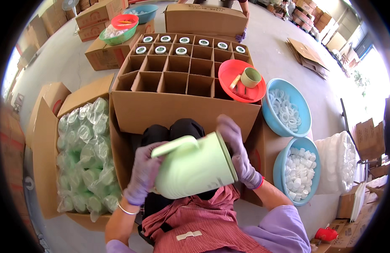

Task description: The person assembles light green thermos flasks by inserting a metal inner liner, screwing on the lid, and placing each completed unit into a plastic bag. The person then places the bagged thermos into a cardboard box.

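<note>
A light green plastic jug (193, 168) lies tilted on its side above my lap, its wide flat end turned to the right. My left hand (141, 170), in a greyish-purple glove, is closed on the jug at its handle side. Against the wide end rests my gloved right hand (240, 154); its fingers are smeared by motion. Beyond my knees stands a divided carton (182, 111) with round white-rimmed tops in several far cells. On its right corner sits a red bowl (226, 69) holding a green cup-shaped piece (250, 77) and a yellow-handled tool (235, 81).
At left, an open carton (43, 168) holds plastic-wrapped light green jugs (87, 152). To the right are a blue basin (306, 107) of translucent rings and another blue basin (279, 179) of white caps. A person stands behind a far carton (205, 21).
</note>
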`<state>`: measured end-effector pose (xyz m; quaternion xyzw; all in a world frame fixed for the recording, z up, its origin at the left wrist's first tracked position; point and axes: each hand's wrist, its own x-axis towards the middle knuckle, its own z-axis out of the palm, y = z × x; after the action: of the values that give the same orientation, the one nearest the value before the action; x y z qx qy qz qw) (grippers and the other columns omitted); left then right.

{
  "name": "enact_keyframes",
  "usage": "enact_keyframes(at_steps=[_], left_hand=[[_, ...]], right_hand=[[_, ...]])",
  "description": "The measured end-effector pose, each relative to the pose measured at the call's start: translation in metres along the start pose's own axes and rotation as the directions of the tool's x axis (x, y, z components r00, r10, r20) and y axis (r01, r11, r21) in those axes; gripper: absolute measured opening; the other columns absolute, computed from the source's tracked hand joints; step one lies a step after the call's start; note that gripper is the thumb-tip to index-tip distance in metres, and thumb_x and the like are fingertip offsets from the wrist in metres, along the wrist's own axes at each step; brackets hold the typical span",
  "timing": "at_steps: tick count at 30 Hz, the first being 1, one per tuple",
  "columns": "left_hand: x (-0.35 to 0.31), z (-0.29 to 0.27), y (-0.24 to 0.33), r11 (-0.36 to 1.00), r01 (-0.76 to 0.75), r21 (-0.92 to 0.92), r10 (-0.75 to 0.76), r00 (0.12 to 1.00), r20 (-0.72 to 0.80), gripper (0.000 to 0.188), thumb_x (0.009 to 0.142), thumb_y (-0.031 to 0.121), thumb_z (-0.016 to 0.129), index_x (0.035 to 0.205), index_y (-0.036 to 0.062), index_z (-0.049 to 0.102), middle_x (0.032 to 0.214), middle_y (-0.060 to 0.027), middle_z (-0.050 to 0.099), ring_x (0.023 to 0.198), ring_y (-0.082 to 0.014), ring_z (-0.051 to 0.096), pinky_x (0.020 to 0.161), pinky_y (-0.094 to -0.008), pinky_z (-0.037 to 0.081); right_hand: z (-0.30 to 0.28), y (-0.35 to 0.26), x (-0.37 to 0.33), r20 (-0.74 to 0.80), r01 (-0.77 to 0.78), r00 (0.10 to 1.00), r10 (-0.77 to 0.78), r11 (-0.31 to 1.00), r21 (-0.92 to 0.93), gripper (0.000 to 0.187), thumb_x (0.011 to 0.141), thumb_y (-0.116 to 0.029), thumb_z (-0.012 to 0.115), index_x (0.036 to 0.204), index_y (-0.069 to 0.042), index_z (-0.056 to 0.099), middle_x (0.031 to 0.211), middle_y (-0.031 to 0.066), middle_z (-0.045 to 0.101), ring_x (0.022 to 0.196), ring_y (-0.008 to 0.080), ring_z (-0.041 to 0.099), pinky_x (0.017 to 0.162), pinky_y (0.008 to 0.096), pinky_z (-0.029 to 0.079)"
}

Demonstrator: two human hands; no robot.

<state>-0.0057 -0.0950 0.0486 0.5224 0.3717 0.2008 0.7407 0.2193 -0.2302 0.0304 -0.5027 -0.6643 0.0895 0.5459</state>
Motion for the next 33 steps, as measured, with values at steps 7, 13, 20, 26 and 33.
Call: enact_keyframes(at_steps=[7, 13, 20, 26, 33], left_hand=[[0.01, -0.003, 0.004, 0.457, -0.751, 0.476, 0.704, 0.633, 0.323, 0.022, 0.089, 0.015, 0.055, 0.102, 0.0053, 0.071, 0.104, -0.0124, 0.073, 0.104, -0.0283, 0.069, 0.105, -0.0428, 0.045], [-0.001, 0.02, 0.012, 0.078, -0.761, 0.644, 0.77, 0.456, 0.445, 0.019, 0.087, 0.018, 0.058, 0.097, 0.0079, 0.07, 0.104, -0.0102, 0.073, 0.104, -0.0288, 0.069, 0.103, -0.0427, 0.046], [-0.001, 0.017, 0.001, 0.9, -0.391, 0.194, 0.382, 0.92, 0.083, 0.032, 0.093, 0.023, 0.061, 0.11, -0.0026, 0.068, 0.107, -0.0117, 0.072, 0.1, -0.0172, 0.069, 0.094, -0.034, 0.052], [0.015, 0.006, 0.018, 0.515, -0.7, 0.495, 0.665, 0.691, 0.284, 0.018, 0.092, 0.016, 0.061, 0.099, 0.003, 0.071, 0.1, -0.0107, 0.073, 0.098, -0.0212, 0.07, 0.1, -0.0367, 0.048], [0.008, 0.018, 0.028, 0.092, -0.711, 0.697, 0.788, 0.48, 0.385, 0.016, 0.09, 0.019, 0.062, 0.096, 0.0064, 0.071, 0.106, -0.0102, 0.073, 0.105, -0.0282, 0.067, 0.104, -0.0438, 0.045]], right_hand=[[0.01, 0.018, -0.01, -0.03, -0.575, 0.715, 0.698, 0.612, 0.544, 0.061, 0.104, -0.045, 0.036, 0.143, 0.001, 0.04, 0.141, 0.0223, 0.045, 0.137, 0.0333, 0.039, 0.114, 0.0383, 0.031], [0.01, 0.012, 0.002, 0.15, -0.547, 0.742, 0.654, 0.459, 0.7, 0.053, 0.105, -0.047, 0.037, 0.133, -0.002, 0.045, 0.118, 0.0071, 0.052, 0.114, 0.0144, 0.049, 0.103, 0.0319, 0.04], [0.0, 0.019, -0.007, 0.076, -0.165, 0.985, 0.156, 0.977, 0.136, 0.058, 0.105, -0.045, 0.037, 0.144, -0.002, 0.041, 0.144, 0.016, 0.044, 0.136, 0.0271, 0.04, 0.114, 0.0379, 0.03], [0.004, 0.009, 0.002, 0.058, -0.593, 0.754, 0.654, 0.641, 0.488, 0.064, 0.105, -0.053, 0.033, 0.146, -0.003, 0.035, 0.142, 0.0161, 0.044, 0.13, 0.0257, 0.046, 0.111, 0.0383, 0.035], [0.026, 0.017, 0.01, 0.035, -0.428, 0.75, 0.661, 0.444, 0.787, 0.063, 0.105, -0.047, 0.036, 0.151, -0.005, 0.03, 0.146, 0.008, 0.039, 0.135, 0.0191, 0.039, 0.113, 0.0343, 0.032]])
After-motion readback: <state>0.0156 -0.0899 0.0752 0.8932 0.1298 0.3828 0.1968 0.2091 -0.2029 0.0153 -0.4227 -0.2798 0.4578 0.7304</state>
